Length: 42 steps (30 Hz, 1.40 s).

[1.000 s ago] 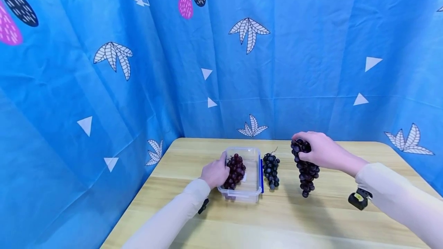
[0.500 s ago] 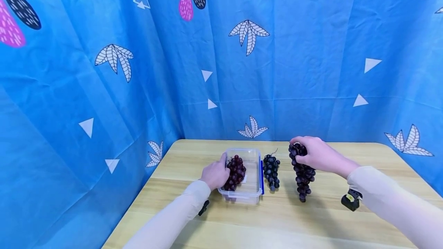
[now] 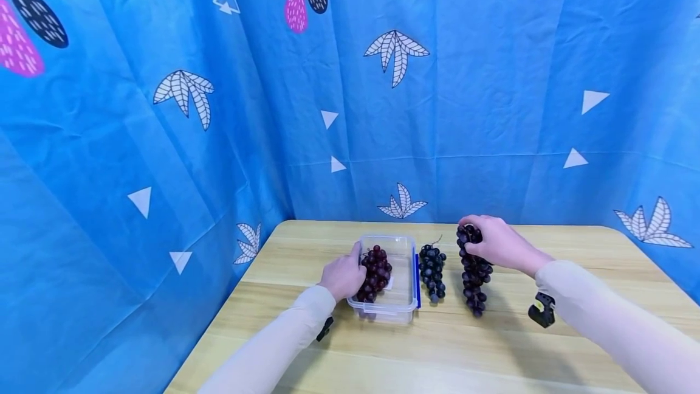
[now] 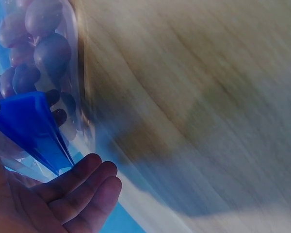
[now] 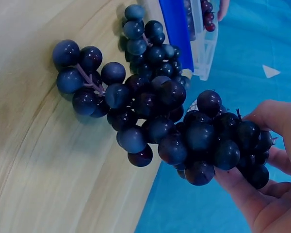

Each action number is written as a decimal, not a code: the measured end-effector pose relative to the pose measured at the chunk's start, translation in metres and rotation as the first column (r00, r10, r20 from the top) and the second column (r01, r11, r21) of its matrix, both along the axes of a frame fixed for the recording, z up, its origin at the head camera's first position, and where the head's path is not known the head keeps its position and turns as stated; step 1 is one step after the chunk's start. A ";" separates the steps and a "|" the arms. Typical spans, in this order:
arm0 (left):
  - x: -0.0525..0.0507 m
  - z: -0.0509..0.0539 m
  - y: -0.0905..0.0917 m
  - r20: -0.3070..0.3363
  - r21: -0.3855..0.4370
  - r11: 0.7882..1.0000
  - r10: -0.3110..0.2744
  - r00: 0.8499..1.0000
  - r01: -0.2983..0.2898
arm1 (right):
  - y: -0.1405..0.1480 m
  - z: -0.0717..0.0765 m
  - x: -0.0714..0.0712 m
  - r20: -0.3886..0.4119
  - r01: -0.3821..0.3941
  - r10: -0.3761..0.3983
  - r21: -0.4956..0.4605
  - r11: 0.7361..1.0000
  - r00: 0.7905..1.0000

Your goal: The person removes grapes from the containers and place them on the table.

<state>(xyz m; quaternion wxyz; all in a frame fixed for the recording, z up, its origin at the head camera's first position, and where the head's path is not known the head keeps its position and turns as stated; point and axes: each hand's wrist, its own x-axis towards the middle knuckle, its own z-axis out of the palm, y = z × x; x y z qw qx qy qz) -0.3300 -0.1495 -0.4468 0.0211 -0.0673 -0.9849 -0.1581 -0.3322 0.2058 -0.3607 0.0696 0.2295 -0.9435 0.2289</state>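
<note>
My right hand (image 3: 500,242) grips the top of a long bunch of dark purple grapes (image 3: 474,278), which hangs down over the table. In the right wrist view, thumb and fingers pinch the upper end of this bunch (image 5: 174,131). At the left side of a clear plastic container (image 3: 401,306) is my left hand (image 3: 343,275), its index finger laid along the rim. The left wrist view shows its other fingers (image 4: 82,189) loosely extended beside a blue side flap (image 4: 31,124). Inside the container lies a bunch of red grapes (image 3: 376,272), partly hidden by the left hand.
A second bunch of dark grapes (image 3: 432,272) lies on the wooden table (image 3: 437,357) right of the container, next to its blue flap (image 3: 418,281). Patterned blue cloth (image 3: 404,126) hangs behind the table and along its left side.
My right hand has moved slightly left with the dark grapes, bringing them nearer the container. The left hand stays at the container's left rim.
</note>
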 end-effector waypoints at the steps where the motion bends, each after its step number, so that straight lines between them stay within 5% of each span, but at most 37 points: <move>1: 0.000 0.000 0.000 0.002 0.000 1.000 0.000 1.000 0.000 | 0.000 -0.002 -0.002 -0.001 0.002 -0.002 0.000 1.000 1.000; 42: 0.000 0.000 0.000 -0.004 0.000 1.000 -0.001 1.000 0.001 | -0.012 -0.050 -0.065 0.067 0.083 -0.085 0.029 0.996 0.994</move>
